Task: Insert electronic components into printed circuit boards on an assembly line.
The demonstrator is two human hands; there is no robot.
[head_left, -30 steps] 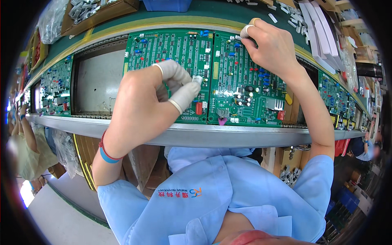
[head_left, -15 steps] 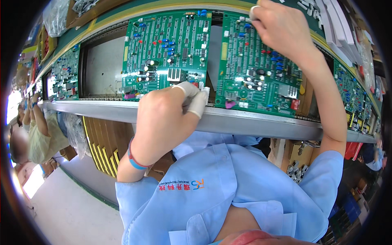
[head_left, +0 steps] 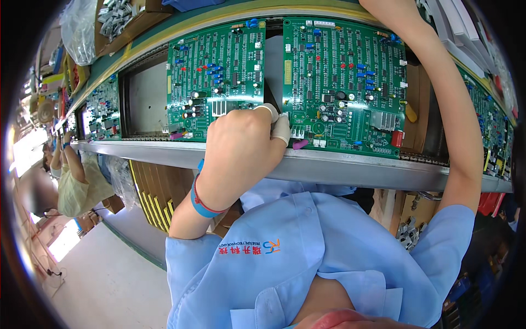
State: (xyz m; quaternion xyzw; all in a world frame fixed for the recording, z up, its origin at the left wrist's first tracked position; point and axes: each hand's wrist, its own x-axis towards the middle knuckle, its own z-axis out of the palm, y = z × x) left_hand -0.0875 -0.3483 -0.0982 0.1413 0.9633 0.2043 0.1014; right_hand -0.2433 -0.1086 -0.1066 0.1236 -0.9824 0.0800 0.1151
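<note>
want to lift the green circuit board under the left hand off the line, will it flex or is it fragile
The right-hand green circuit board is probably stiff and light, being a thin flat panel. It is likely fragile on top, since small upright parts crowd its face. The left hand sits at its lower left corner, so gripping by the bare edges seems safest.

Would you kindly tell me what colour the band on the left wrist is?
The wristband is blue with a thin red edge, seen in the head view.

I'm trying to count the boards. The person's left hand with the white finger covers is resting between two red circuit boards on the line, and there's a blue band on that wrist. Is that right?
Not quite: the head view shows the circuit boards are green, not red. The rest holds: the left hand with white finger covers sits between the two boards, and a blue band circles that wrist.
</note>
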